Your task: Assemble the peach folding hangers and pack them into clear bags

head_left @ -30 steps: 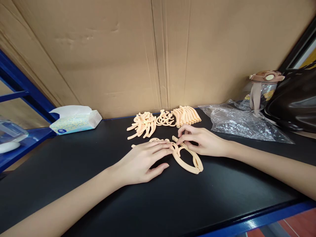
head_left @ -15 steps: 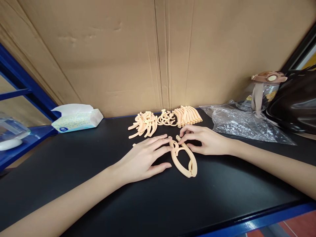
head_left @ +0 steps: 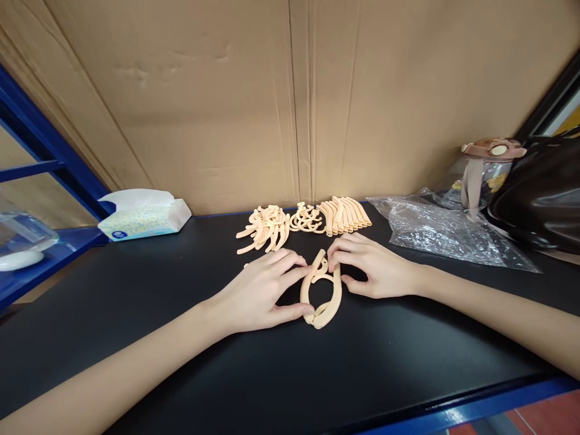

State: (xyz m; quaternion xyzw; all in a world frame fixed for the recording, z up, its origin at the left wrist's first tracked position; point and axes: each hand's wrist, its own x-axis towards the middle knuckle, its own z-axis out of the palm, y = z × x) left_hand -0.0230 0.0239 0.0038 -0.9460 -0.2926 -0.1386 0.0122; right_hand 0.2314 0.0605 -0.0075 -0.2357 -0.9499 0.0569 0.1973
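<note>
A peach-coloured plastic folding hanger [head_left: 338, 294] lies on the black tabletop, its two curved arms forming a narrow loop with a hook between them near the far end. My left hand [head_left: 260, 291] holds the left arm, thumb on the near end and fingertips farther up. At the far right end, the fingers of my right hand [head_left: 374, 266] are curled onto the other arm. A small peach tip shows behind my left hand; the rest of that piece is hidden.
Behind the hands lie a loose heap of curved peach pieces [head_left: 267, 226], small hooks [head_left: 306, 217] and a neat row of arms [head_left: 344, 214]. A tissue pack [head_left: 145, 220] is at left. Clear plastic bags [head_left: 448, 232], a drink bottle [head_left: 492, 172] and a dark glossy object [head_left: 539, 193] sit at right.
The hanger has turned, its near end swinging left. My left thumb now touches that end, and my right fingers have come down over the right arm's far end.
</note>
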